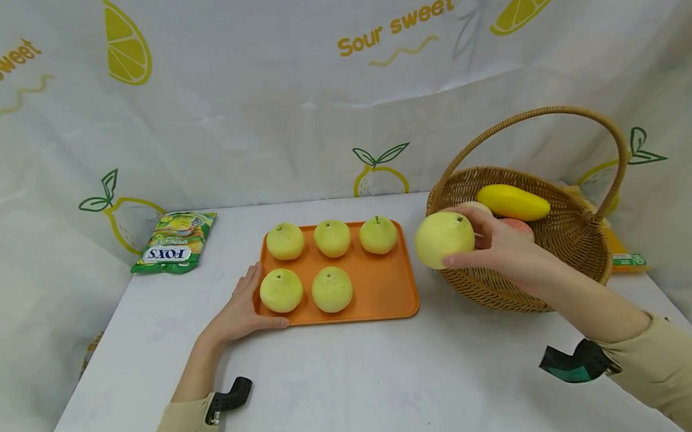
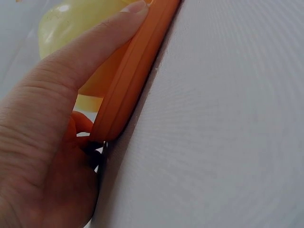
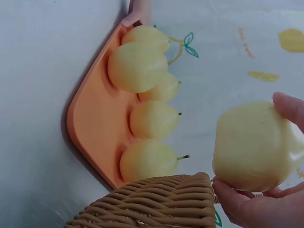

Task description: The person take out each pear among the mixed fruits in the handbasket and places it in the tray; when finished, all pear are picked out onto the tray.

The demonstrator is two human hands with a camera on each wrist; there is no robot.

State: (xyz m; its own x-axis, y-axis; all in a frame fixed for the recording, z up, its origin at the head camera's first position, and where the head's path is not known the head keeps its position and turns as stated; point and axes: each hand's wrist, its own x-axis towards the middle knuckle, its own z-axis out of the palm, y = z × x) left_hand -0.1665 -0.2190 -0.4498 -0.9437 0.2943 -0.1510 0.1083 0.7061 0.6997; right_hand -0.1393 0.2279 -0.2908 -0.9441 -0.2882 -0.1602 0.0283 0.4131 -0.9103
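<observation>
In the head view my right hand (image 1: pixel 506 244) holds a round yellow-green pear (image 1: pixel 443 240) above the near-left rim of the wicker basket (image 1: pixel 488 293). Thumb and fingers grip the pear (image 3: pixel 251 147) from its sides in the right wrist view. My left hand (image 1: pixel 245 308) grips the near-left corner of an orange tray (image 1: pixel 384 291), its thumb (image 2: pixel 102 45) lying along the rim. Several similar pears sit on the tray: a back row including one pear (image 1: pixel 378 234) with a stem, and two in front, such as this pear (image 1: pixel 332 289).
Inside the basket lie a yellow elongated fruit (image 1: pixel 513 202), a reddish fruit (image 1: pixel 520 228) and a pale round one partly hidden by my hand. A green snack packet (image 1: pixel 173 244) lies at the back left. Behind the basket is an orange packet (image 1: pixel 623 255), partly hidden. A printed curtain (image 1: pixel 250 136) hangs behind the table.
</observation>
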